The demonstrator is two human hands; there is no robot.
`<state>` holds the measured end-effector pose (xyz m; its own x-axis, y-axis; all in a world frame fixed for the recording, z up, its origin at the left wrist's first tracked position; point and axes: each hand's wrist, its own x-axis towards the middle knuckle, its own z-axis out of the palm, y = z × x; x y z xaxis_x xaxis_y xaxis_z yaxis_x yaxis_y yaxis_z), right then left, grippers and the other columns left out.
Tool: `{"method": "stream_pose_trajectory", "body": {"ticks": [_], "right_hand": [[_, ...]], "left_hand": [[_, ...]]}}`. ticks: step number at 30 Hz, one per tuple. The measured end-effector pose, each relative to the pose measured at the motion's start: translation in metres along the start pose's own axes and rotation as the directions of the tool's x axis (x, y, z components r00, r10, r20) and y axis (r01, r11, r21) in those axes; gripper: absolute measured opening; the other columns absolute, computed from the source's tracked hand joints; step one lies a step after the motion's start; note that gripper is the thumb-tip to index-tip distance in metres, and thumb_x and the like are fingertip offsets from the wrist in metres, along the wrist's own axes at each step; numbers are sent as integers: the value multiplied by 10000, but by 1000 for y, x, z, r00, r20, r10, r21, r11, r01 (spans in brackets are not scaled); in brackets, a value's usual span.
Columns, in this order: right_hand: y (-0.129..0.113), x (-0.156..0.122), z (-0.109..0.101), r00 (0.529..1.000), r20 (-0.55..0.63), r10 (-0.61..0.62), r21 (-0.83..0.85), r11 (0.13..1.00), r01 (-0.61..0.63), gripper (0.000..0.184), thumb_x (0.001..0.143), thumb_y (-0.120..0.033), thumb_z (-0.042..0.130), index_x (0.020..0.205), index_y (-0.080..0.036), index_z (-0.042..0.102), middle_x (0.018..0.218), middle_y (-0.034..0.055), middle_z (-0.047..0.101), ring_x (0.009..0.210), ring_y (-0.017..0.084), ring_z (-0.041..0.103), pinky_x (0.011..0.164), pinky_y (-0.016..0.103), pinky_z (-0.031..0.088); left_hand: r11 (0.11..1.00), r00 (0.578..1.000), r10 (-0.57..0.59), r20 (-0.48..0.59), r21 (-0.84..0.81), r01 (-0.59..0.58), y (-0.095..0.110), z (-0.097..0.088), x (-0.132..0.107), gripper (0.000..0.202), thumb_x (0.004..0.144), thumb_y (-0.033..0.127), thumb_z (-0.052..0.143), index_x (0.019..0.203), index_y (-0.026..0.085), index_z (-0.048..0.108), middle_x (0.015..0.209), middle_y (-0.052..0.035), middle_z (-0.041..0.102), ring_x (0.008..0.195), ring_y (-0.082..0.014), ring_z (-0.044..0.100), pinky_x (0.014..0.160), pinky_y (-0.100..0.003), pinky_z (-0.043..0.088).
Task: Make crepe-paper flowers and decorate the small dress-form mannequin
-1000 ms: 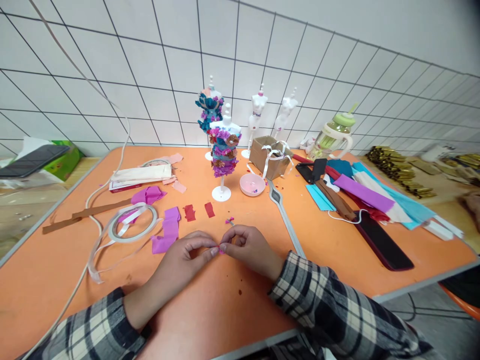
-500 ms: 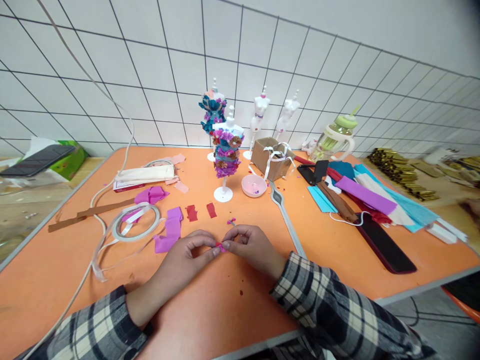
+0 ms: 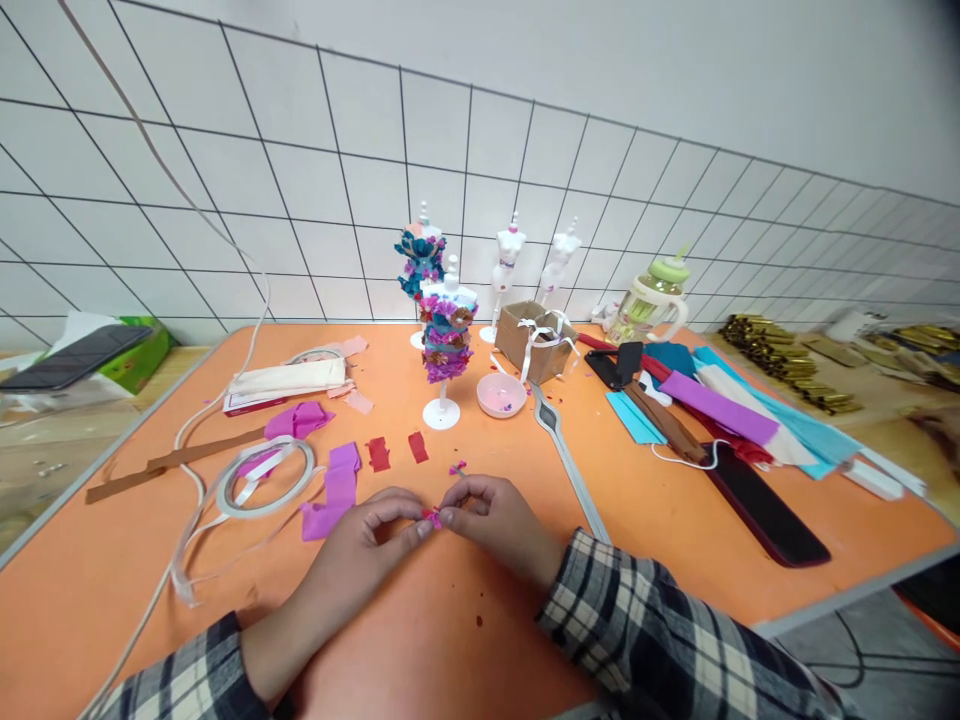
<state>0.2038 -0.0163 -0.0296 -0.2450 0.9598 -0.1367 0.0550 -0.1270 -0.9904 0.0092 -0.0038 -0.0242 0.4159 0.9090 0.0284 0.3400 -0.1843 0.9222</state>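
Observation:
Between the fingertips of my left hand (image 3: 375, 540) and my right hand (image 3: 491, 520) is a tiny pink and red crepe paper piece (image 3: 433, 517). Both hands pinch it just above the table, thumbs against forefingers. Beyond them lies a small pink paper flower (image 3: 457, 468). Two red paper pieces (image 3: 379, 454) lie farther off, and a purple crepe paper strip (image 3: 341, 485) is beside my left hand. A small mannequin (image 3: 448, 340) dressed in purple, brown and teal paper flowers stands upright ahead of my hands, with a pink bowl (image 3: 501, 396) to its right.
A roll of double-sided tape (image 3: 225, 490) lies at left near a white cable (image 3: 180, 540). A cardboard box (image 3: 517, 335), more mannequins (image 3: 508, 260) and a bottle (image 3: 649, 305) stand at the back. Folded crepe paper (image 3: 720, 405) and a dark phone (image 3: 769, 510) lie at right.
The whole view has tilted up a little, so the table things sit lower in the picture. Both hands keep their pinch on the small paper piece, with only slight finger movement.

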Motion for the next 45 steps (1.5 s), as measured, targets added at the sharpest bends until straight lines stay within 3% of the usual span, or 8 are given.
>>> {"method": "stream_pose_trajectory", "body": {"ticks": [15, 23, 27, 30, 32, 36, 40, 45], "right_hand": [[-9, 5, -8, 996, -88, 36, 148, 989, -22, 336, 668, -444, 777, 764, -179, 594, 554, -71, 483, 461, 62, 351, 436, 206, 253], [-6, 12, -22, 977, -213, -3, 211, 976, 49, 329, 700, -441, 748, 791, -174, 578, 530, -93, 415, 420, 48, 273, 406, 207, 182], [-7, 22, -23, 949, -257, -183, 32, 980, 197, 249, 718, -382, 728, 765, -165, 616, 548, -69, 437, 474, 71, 311, 461, 222, 229], [-11, 29, -24, 879, -314, -359, -148, 933, 328, 151, 729, -308, 702, 736, -166, 650, 617, -38, 512, 502, 79, 328, 501, 237, 268], [-12, 32, -24, 854, -325, -406, -216, 911, 351, 113, 732, -279, 685, 725, -169, 663, 663, -21, 560, 512, 82, 337, 518, 244, 284], [-7, 34, -24, 860, -341, -380, -220, 922, 320, 79, 719, -244, 670, 735, -168, 676, 636, -30, 543, 507, 83, 329, 526, 243, 284], [0, 35, -20, 874, -318, -367, -198, 927, 317, 76, 712, -232, 678, 744, -163, 676, 669, -23, 574, 509, 81, 340, 519, 239, 278], [0, 30, -19, 870, -303, -390, -208, 918, 339, 67, 726, -232, 683, 746, -168, 681, 657, -30, 562, 511, 82, 347, 526, 239, 287]], "left_hand": [[1000, 1000, 25, -11, 13, -25, -4, -2, 1, 201, 814, 368, 639, 769, 229, 776, 854, -68, 756, 829, -242, 710, 815, -348, 561], [985, 985, 82, -152, 164, -56, -8, -15, 1, 247, 808, 466, 643, 788, 262, 781, 896, -62, 765, 897, -282, 712, 865, -380, 562], [972, 932, 108, -345, 236, -25, -14, -24, 34, 390, 839, 512, 605, 1092, 240, 723, 1153, -99, 726, 1075, -307, 673, 978, -439, 515], [987, 907, 88, -413, 161, -22, -17, -21, 78, 608, 882, 499, 532, 1392, 169, 507, 1409, -171, 581, 1242, -308, 592, 1052, -464, 461], [985, 903, 92, -420, 168, -22, -18, -14, 105, 665, 863, 473, 541, 1421, 122, 458, 1470, -208, 515, 1333, -322, 517, 1078, -464, 433], [979, 929, 115, -353, 200, -46, -19, -4, 139, 454, 843, 463, 567, 1195, 186, 642, 1253, -144, 705, 1189, -332, 639, 993, -457, 486], [976, 942, 119, -313, 213, -52, -19, -8, 142, 274, 812, 434, 589, 924, 217, 714, 928, -99, 797, 933, -325, 732, 846, -404, 531], [985, 928, 127, -351, 157, -76, -11, -12, 117, 341, 861, 480, 542, 1026, 215, 680, 925, -70, 769, 857, -273, 709, 764, -342, 524]]}}
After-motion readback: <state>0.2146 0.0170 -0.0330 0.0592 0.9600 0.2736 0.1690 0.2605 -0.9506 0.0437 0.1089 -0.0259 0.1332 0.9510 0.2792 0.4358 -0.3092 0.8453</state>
